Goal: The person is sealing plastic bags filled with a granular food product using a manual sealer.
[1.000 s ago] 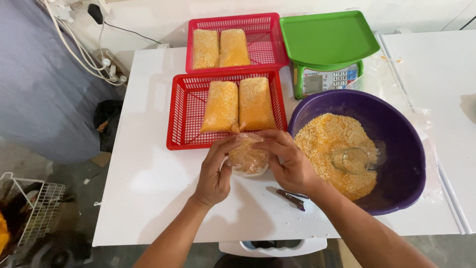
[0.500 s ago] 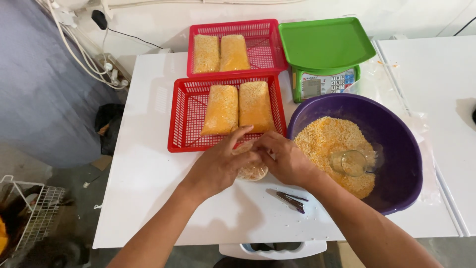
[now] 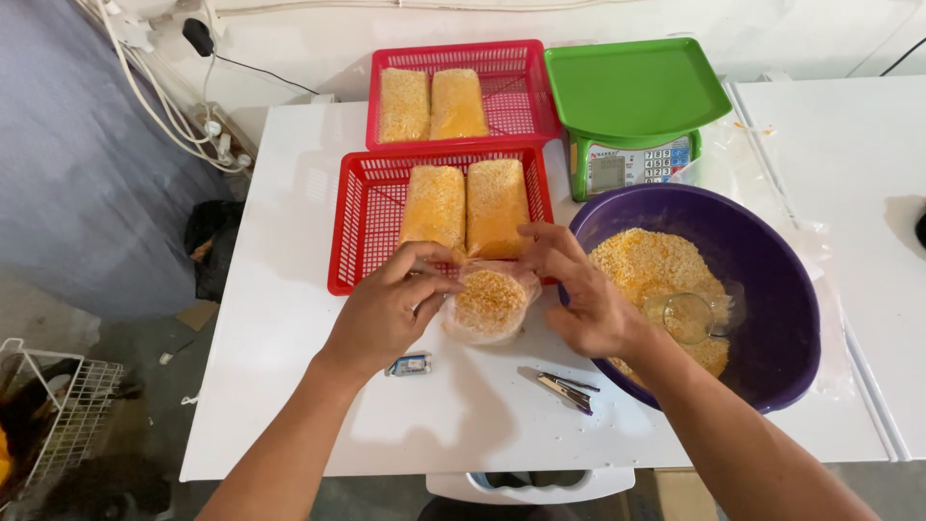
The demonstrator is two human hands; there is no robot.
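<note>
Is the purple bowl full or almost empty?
Partly full. Yellow grain covers the bottom of the purple bowl, well below the rim, with a clear cup lying in it.

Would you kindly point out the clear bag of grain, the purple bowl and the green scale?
clear bag of grain (image 3: 487, 304), head view, on its filled middle.
purple bowl (image 3: 786, 318), head view, on its bare inner wall.
green scale (image 3: 632, 89), head view, on its weighing tray.

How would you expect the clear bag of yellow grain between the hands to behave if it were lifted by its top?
The clear bag would probably sag and bulge, since its thin film already slumps around loose grain. It looks fairly heavy for its size, being well filled. With the left hand and right hand at its top, the mouth may not be sealed, so tipping could spill grain.
</note>
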